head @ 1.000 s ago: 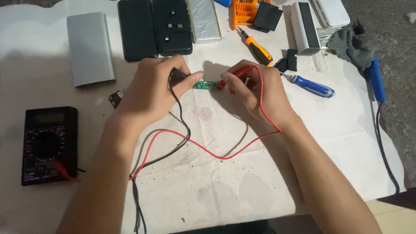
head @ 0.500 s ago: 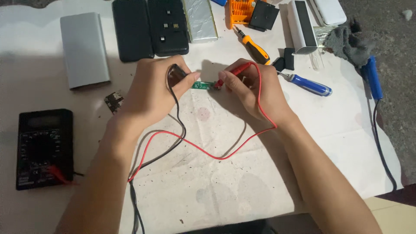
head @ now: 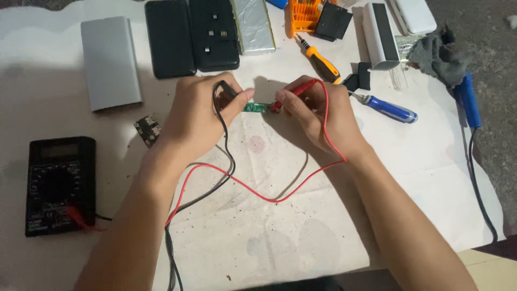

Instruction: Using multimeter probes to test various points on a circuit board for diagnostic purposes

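The small green circuit board (head: 257, 107) lies flat on the white sheet (head: 280, 226), near the middle of the table's (head: 32, 108) far half. Its long axis runs left to right, roughly parallel to the table's far edge; one short end points toward the left hand, the other toward the right hand.

The left hand (head: 196, 116) is closed around the black probe (head: 226, 92), with thumb and forefinger pinched together at the board's left end. The black lead (head: 229, 156) runs from this hand toward the near edge of the sheet.

The right hand (head: 323, 110) is clamped on the red probe (head: 293, 91), fingers pressed together on its shaft, with the tip at the board's right end. The red lead (head: 280, 196) loops over the back of this hand, crosses the sheet and meets the black lead near the left forearm.

A black multimeter (head: 59, 186) lies near the table's left edge, well apart from the board. A second small circuit board (head: 147, 131) lies just beside the left wrist. Toward the far edge lie a grey flat case (head: 110, 62), two black cases (head: 191, 35) and a silver pouch cell (head: 253, 24). An orange-handled screwdriver (head: 320, 62) and a blue-handled screwdriver (head: 385, 108) lie beyond the right hand. A grey cloth (head: 439, 54) sits near the far right corner.
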